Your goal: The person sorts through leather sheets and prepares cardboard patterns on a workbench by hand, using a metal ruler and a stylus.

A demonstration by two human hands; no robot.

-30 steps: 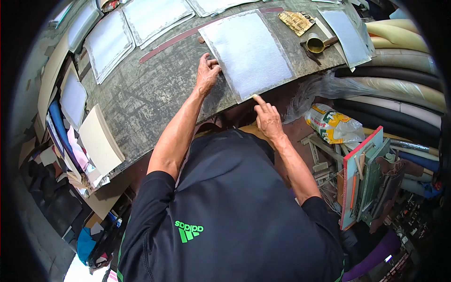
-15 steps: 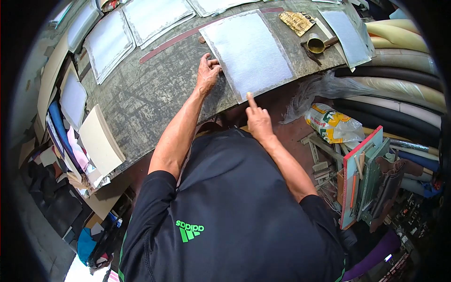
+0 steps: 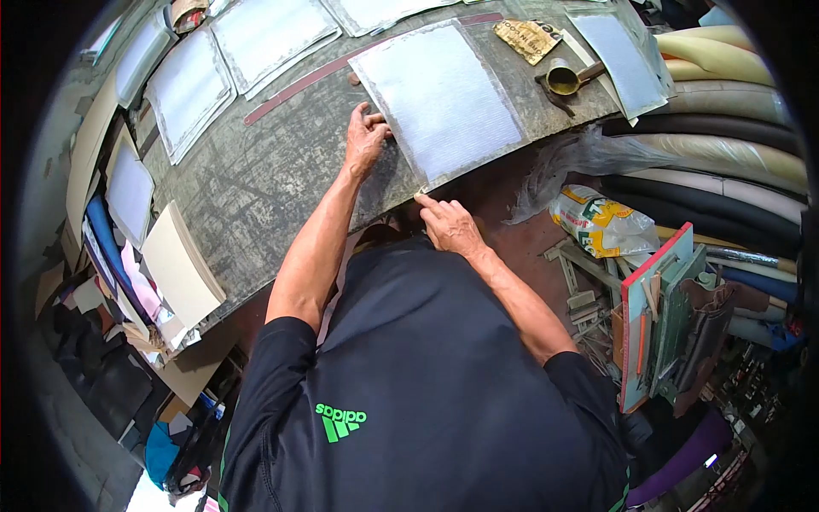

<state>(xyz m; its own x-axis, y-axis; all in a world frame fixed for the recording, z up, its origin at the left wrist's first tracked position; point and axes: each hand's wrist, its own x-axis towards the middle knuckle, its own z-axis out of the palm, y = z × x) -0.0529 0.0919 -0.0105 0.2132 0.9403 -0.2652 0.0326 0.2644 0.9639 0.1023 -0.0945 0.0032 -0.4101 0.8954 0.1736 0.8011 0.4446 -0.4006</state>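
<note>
A pale bluish-white textured sheet point(image 3: 439, 94) with grey, smeared margins lies on the worn workbench point(image 3: 281, 162), its near corner at the front edge. My left hand point(image 3: 365, 143) rests on the bench by the sheet's left edge. Its fingers are apart and bent, with some tips at that edge. My right hand point(image 3: 452, 224) is at the near corner, fingers curled, and one fingertip meets the corner. The thumb's position is hidden. Beyond the sheet's left edge sits a small brown lump point(image 3: 353, 78).
A long reddish strip point(image 3: 299, 87) lies behind the sheet. Similar sheets point(image 3: 273, 38) line the far side. To the right are a brass-coloured cup point(image 3: 562, 78), a crumpled yellow-brown packet point(image 3: 527, 39) and rolled materials point(image 3: 725, 107). Boards point(image 3: 181, 260) lean at left.
My right hand has moved left and down, from pressing an outstretched index finger near the sheet's front edge to its near corner. My left hand stays by the left edge. The view has shifted slightly.
</note>
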